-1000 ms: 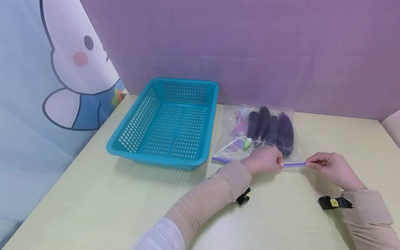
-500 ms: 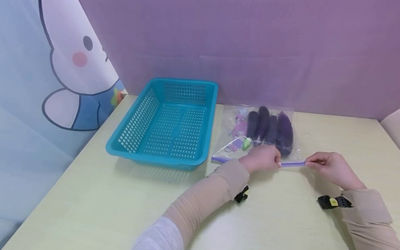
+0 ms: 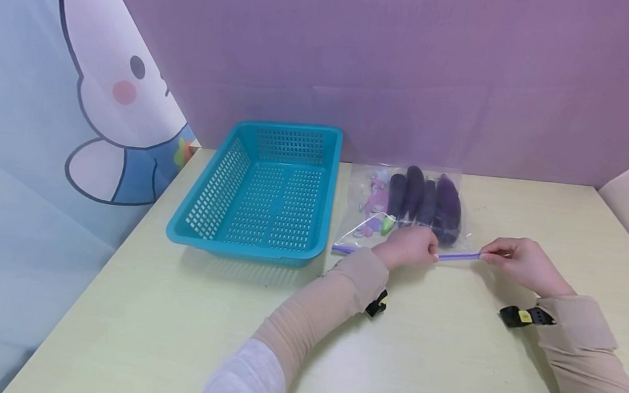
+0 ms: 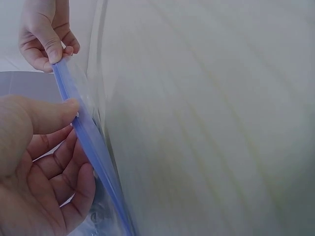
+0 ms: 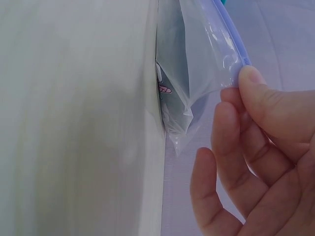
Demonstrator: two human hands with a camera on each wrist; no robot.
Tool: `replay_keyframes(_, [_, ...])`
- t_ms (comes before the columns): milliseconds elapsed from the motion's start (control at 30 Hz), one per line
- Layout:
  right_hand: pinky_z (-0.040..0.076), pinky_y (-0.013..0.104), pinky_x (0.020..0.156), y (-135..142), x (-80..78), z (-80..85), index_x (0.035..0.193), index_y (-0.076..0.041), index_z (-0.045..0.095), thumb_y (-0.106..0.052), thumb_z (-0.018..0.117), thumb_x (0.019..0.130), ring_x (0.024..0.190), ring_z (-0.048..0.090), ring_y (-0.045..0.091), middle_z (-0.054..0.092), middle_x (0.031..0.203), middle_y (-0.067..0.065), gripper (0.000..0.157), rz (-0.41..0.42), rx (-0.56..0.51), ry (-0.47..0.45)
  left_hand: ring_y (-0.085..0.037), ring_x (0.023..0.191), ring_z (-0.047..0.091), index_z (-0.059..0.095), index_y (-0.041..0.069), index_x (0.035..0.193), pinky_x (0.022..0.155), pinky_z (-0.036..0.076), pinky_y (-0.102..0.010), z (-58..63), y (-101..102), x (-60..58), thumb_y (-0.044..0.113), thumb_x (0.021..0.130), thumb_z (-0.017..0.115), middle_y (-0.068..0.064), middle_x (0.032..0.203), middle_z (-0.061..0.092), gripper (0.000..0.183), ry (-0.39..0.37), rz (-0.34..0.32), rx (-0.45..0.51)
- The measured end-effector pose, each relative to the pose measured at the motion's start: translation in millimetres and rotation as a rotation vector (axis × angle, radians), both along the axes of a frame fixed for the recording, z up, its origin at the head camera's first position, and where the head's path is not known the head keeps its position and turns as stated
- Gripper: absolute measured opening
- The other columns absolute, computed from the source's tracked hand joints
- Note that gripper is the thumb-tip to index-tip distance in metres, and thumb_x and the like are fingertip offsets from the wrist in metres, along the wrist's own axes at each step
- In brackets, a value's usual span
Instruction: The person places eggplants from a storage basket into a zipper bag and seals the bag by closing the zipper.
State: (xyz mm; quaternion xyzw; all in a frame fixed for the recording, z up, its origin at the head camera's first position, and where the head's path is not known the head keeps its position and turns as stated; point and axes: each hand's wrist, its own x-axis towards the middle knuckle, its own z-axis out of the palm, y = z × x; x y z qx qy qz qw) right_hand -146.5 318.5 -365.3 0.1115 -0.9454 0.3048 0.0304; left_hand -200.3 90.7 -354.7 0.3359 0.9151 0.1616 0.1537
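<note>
A clear zip bag [image 3: 354, 190] with pink and purple prints lies flat, holding several dark eggplants [image 3: 414, 190]; one shows a green end. Along its near edge runs a purple zip strip [image 3: 458, 256]. My left hand [image 3: 410, 247] pinches a small white slider [image 4: 75, 118] on this strip between thumb and curled fingers, best seen in the left wrist view. At the strip's right end, my right hand [image 3: 526, 266] pinches the corner of the bag between thumb and forefinger. Its other fingers curl loosely below, in the right wrist view. The left hand hides part of the strip.
Left of the bag stands a blue-green perforated plastic basket [image 3: 278, 206] with nothing in it. Both sit on a pale wooden table [image 3: 423, 359]. A purple backdrop [image 3: 387, 75] rises behind the far edge, and a printed cloth [image 3: 15, 232] hangs at the left.
My left hand has slid a little to the left along the zip strip with the slider. My right hand stays at the bag's right corner.
</note>
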Motion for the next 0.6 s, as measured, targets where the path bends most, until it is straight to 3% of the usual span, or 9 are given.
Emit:
replay_keyframes(267, [0.044,0.013,0.059,0.2,-0.2,0.7,0.087,-0.003,0.072,-0.006,0.069,0.085,0.071,0.049,-0.014,0.071,0.082,0.007,0.005,0.002,-0.003,0.007,-0.003,0.057,0.042,0.047,0.02,0.061,0.055,0.036,-0.015,0.5,-2.6,-0.8,0.029,0.09,0.064,0.01,0.061,0.044,0.034,0.0,-0.001,0.005])
replay_keyframes(600, [0.044,0.012,0.06,1.2,-0.3,0.3,0.088,-0.003,0.072,-0.004,0.068,0.084,0.072,0.05,-0.015,0.07,0.082,0.005,0.005,0.006,-0.006,0.002,-0.003,0.056,0.039,0.044,0.02,0.058,0.054,0.035,-0.015,1.3,-5.6,-0.2,0.028,0.09,0.064,0.01,0.059,0.041,0.038,-0.006,-0.003,0.016])
